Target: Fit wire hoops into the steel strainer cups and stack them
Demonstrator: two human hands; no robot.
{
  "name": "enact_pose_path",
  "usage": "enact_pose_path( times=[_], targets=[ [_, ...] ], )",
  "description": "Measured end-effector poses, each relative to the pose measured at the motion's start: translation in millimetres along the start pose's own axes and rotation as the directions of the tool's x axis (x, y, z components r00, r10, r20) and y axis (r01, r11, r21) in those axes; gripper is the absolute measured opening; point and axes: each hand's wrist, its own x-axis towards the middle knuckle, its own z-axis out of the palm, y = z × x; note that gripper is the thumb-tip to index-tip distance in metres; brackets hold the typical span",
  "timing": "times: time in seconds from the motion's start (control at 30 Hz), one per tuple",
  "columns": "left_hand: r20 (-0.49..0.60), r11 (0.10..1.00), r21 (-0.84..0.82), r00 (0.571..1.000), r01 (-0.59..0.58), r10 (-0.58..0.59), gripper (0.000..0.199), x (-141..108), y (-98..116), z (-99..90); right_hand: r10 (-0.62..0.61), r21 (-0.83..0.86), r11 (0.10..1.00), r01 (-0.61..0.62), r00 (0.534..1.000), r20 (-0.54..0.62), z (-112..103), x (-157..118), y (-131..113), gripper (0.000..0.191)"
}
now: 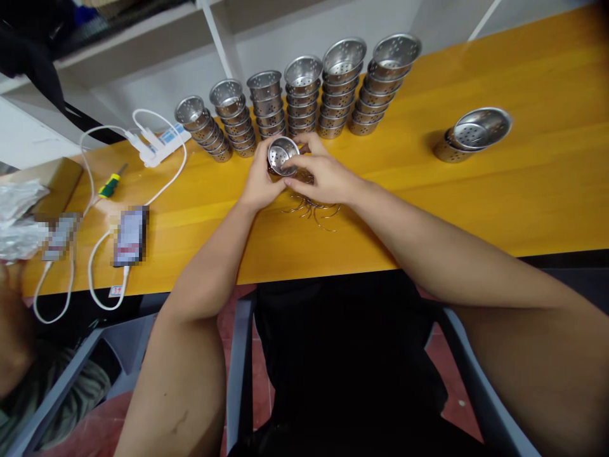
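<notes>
In front of the stacks, my left hand is closed around a small perforated metal cup, its open mouth tilted up towards me. My right hand is at the cup's right side, gripping its wall with a fingertip inside the rim and the thumb below. Several thin curved wires lie on the table just under my right hand, partly hidden by it.
Several stacks of perforated cups line the back of the yellow table. A shorter cup stack stands at the right. On the left are a power strip, a screwdriver, a phone and cables. A person sits far left.
</notes>
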Motion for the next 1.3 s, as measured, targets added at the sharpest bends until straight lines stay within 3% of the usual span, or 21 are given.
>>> enact_pose_path(
  times=[0.13,0.33,0.57,0.93,1.13,1.3],
  targets=[
    [0.028,1.000,0.006,1.000,0.004,-0.004,0.116,1,9,-6.1,0.004,-0.015,1.000,-0.004,1.000,0.006,2,0,1,0.032],
    [0.080,0.999,0.047,0.996,0.025,-0.029,0.100,6,25,-8.9,0.026,-0.044,0.999,-0.030,0.995,-0.096,-6,3,-5,0.037],
    [0.086,0.997,0.074,0.996,0.017,-0.023,0.090,8,41,-2.9,0.063,0.032,0.998,-0.062,0.998,-0.011,-4,7,-5,0.057],
    [0.136,0.999,0.030,0.991,0.012,-0.016,0.096,10,29,7.4,0.180,0.108,0.978,-0.178,0.984,-0.015,-2,16,6,0.063],
    [0.144,0.998,0.025,0.988,0.049,-0.053,0.106,3,19,7.5,0.231,0.337,0.919,-0.205,0.972,-0.038,-9,16,19,0.085],
    [0.040,0.988,0.051,0.988,0.146,-0.148,0.113,-3,11,-6.9,0.215,0.365,0.912,-0.186,0.976,-0.039,-18,14,18,0.099]
  ],
)
